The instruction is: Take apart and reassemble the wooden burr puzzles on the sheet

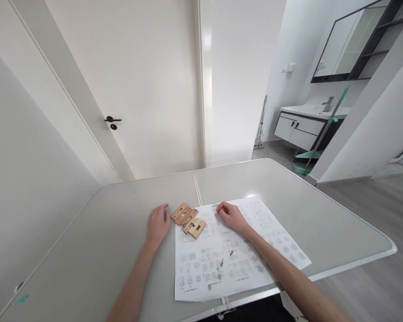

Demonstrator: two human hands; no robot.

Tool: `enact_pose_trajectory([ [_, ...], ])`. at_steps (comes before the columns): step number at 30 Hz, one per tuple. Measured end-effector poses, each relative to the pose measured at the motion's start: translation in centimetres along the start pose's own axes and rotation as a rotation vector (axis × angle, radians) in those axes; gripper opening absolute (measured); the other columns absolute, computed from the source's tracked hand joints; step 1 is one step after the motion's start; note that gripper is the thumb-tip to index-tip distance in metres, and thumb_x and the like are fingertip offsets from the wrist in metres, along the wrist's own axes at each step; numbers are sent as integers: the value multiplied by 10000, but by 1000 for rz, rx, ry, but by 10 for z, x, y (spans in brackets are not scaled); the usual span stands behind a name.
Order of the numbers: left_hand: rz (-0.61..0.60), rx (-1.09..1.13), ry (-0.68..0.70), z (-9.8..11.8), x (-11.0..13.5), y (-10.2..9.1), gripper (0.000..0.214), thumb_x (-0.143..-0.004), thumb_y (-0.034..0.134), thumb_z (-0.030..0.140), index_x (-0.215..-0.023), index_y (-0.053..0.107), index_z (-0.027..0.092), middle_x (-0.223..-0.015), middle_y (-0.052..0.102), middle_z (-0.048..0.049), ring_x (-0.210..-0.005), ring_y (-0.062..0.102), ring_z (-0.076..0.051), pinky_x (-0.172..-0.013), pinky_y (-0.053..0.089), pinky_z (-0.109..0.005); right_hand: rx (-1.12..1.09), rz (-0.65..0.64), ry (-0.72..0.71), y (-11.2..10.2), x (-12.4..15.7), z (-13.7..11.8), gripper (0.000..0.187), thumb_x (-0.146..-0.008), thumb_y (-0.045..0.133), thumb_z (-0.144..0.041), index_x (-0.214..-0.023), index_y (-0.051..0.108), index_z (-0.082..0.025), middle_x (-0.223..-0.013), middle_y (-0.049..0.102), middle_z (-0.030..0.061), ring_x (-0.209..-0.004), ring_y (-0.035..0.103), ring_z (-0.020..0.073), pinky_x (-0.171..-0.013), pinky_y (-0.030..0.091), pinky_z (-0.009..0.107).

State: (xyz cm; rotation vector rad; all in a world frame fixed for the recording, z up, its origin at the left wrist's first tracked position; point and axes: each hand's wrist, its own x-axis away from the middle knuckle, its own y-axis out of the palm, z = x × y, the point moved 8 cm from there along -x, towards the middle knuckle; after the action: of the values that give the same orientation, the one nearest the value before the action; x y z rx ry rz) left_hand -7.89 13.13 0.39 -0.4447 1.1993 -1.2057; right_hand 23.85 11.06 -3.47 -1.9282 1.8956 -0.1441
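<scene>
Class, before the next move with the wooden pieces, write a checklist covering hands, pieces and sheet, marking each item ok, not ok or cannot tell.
1. Left hand not gripping a piece: ok, open beside them.
2. Right hand holding nothing: cannot tell, fingers curled.
3. Wooden pieces gathered together: ok.
4. Printed sheet fully uncovered: not ok, pieces and right forearm cover parts.
5. Sheet's small print readable from this view: not ok, too small.
</scene>
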Motion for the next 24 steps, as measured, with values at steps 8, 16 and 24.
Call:
enact_pose_trajectory([
  [8, -6, 73, 28, 28, 3, -6, 242, -960, 488, 331, -1112, 646, 228, -1137, 735, -78, -1148, 644, -273, -1053, 490, -446, 20, -3, -6, 0, 1, -2, 198, -832, 478, -257, -859, 667, -205, -755, 703, -2, -600, 546, 155, -591, 410, 258],
  [16, -98, 36, 38, 45, 2, -3, 253, -942, 549, 404, -1101, 667, 247, -1062, 758, -63, -1093, 648, -294, -1014, 479, -460, 44, -6, -13, 0, 1, -3, 199, -822, 488, -258, -858, 678, -206, -755, 708, 1, -617, 553, 165, -602, 410, 267],
  [24, -303, -193, 64, 74, -16, 6, 355, -794, 716, 526, -1001, 688, 239, -922, 754, -101, -983, 667, -363, -884, 461, -457, 65, -8, -21, 1, 2, -6, 204, -820, 482, -253, -856, 676, -203, -742, 696, 5, -630, 555, 173, -626, 418, 279],
])
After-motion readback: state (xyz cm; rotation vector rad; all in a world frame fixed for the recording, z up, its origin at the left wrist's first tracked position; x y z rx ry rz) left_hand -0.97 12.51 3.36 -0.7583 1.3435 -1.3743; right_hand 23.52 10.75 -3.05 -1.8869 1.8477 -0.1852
